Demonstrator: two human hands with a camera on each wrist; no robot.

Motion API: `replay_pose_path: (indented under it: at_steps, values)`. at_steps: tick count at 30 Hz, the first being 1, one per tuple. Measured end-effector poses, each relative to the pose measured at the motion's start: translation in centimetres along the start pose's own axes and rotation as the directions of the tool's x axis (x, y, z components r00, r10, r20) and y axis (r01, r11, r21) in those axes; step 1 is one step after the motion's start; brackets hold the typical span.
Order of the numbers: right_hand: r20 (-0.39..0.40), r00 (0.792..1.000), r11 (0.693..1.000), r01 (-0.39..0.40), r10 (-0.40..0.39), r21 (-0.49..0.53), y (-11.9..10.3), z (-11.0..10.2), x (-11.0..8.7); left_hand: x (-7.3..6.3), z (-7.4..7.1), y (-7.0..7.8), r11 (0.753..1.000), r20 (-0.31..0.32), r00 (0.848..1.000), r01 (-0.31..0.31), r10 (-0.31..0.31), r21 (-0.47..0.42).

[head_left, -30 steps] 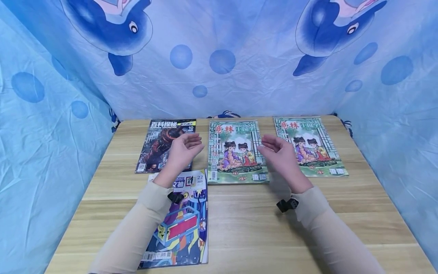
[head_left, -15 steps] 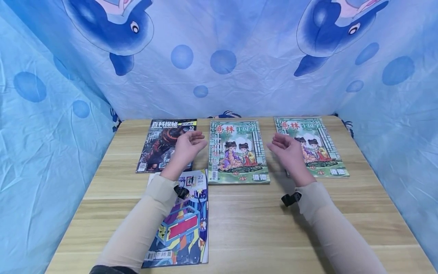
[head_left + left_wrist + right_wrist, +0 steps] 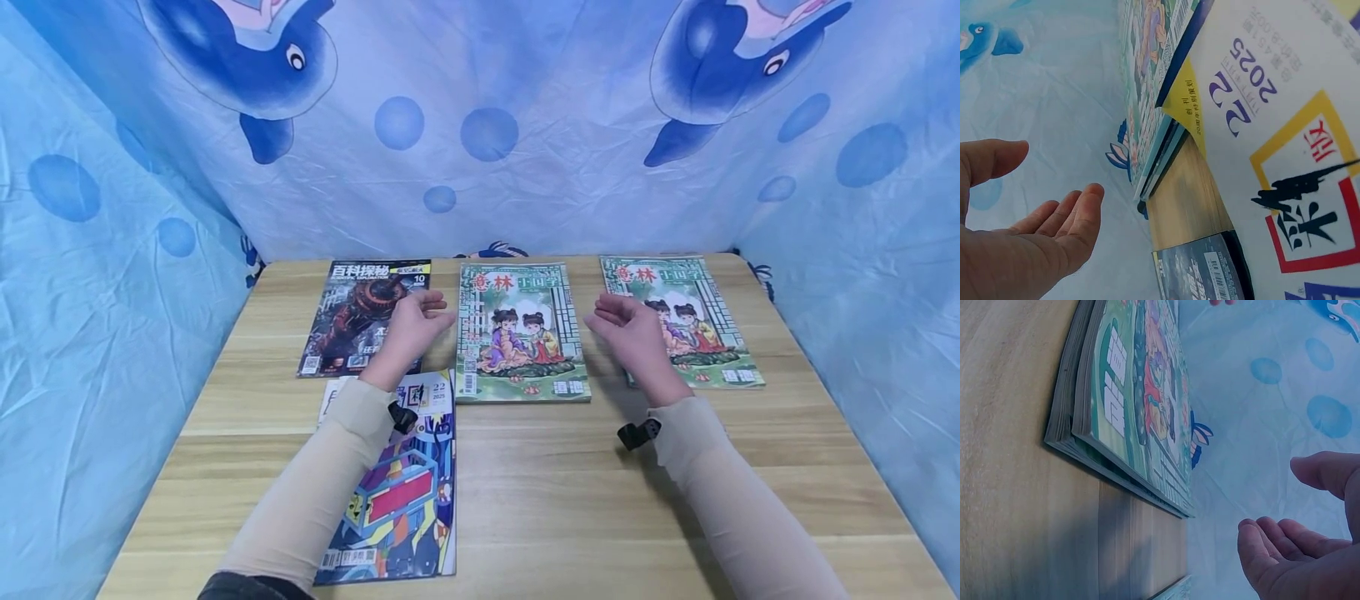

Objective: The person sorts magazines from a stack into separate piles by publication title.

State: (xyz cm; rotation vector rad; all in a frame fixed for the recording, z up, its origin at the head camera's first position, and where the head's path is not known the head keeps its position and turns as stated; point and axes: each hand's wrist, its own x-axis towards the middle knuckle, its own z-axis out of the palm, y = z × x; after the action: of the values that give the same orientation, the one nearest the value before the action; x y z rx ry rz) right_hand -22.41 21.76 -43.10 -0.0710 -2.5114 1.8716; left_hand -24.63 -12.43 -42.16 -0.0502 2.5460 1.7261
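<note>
- The green 意林 magazine (image 3: 522, 333), its cover showing two children in robes, lies flat at the far middle of the table; from the right-wrist side I can see it tops a second magazine, their edges slightly out of line.
- Just off the green magazine's left edge hovers the left hand (image 3: 416, 323), fingers loosely bent, thumb held apart, gripping nothing.
- Off its right edge the right hand (image 3: 633, 332) mirrors that: relaxed, thumb away from the fingers, nothing in its grasp.
- To the green magazine's right, near it, lies a matching 意林 copy (image 3: 701, 337), partly behind the right hand from where the head camera looks.
- To its left sits the dark 百科探秘 issue (image 3: 348, 312), marked 10, with a red mechanical form on the cover.
- In front and to the left is a colourful magazine (image 3: 405, 492) marked 22 and 2025, partly covered by the left sleeve (image 3: 311, 483).
- All these rest on the wood-grain table (image 3: 540, 500); beyond the green magazine hangs a blue cloth (image 3: 570, 192) printed with dolphins and bubbles.
</note>
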Motion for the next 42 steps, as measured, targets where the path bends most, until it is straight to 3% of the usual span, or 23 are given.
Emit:
replay_pose_path:
  at_steps: [7,15,22,32,42]
  values:
    - [0.018,0.999,0.998,-0.042,0.043,-0.047,0.1,0.3,0.5,0.7,0.7,-0.4,0.998,0.009,1.0,0.029,-0.029,0.06]
    - [0.069,0.99,0.989,-0.118,0.124,-0.085,0.5,1.1,1.1,1.7,2.0,-0.8,0.981,0.062,0.989,0.125,-0.136,0.149]
    - [0.102,0.979,0.978,-0.165,0.178,-0.127,0.4,1.3,1.5,2.5,2.7,-0.9,0.967,0.079,0.985,0.131,-0.151,0.22]
    - [0.134,0.966,0.956,-0.189,0.222,-0.225,1.0,1.9,2.1,3.5,3.2,-1.1,0.953,0.068,0.978,0.176,-0.198,0.246]
    - [0.124,0.966,0.944,-0.184,0.225,-0.273,1.4,2.5,2.4,4.4,3.2,-1.4,0.94,0.064,0.957,0.264,-0.283,0.218]
